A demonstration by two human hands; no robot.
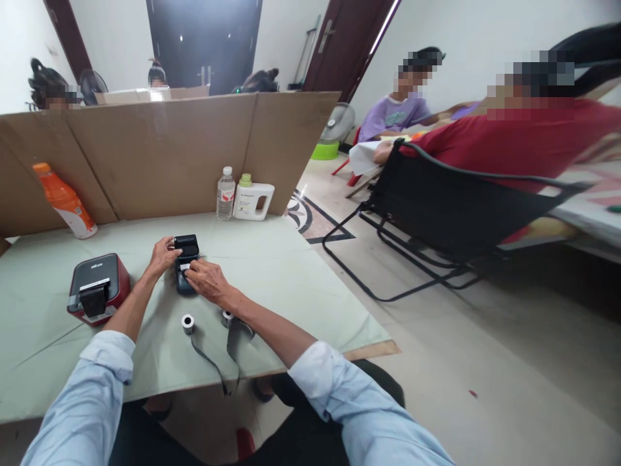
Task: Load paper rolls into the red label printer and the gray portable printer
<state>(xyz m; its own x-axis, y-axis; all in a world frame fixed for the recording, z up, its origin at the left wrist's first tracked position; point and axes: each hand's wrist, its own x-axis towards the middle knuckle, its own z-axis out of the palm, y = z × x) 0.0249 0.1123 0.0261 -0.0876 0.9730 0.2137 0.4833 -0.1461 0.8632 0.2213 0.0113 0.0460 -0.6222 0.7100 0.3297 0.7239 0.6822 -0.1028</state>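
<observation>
Black plastic: at centre frame we steady a small label printer (186,262), left hand (163,254) gripping its open lid, right hand (207,278) fingers pressed narrow inside, two paper rolls (188,323) just below.

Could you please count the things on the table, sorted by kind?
Printers: 2, small black printer under both hands, red-black printer
Paper rolls: 2
Bottles: 3, orange bottle, clear bottle, white jug
Total: 7
</observation>
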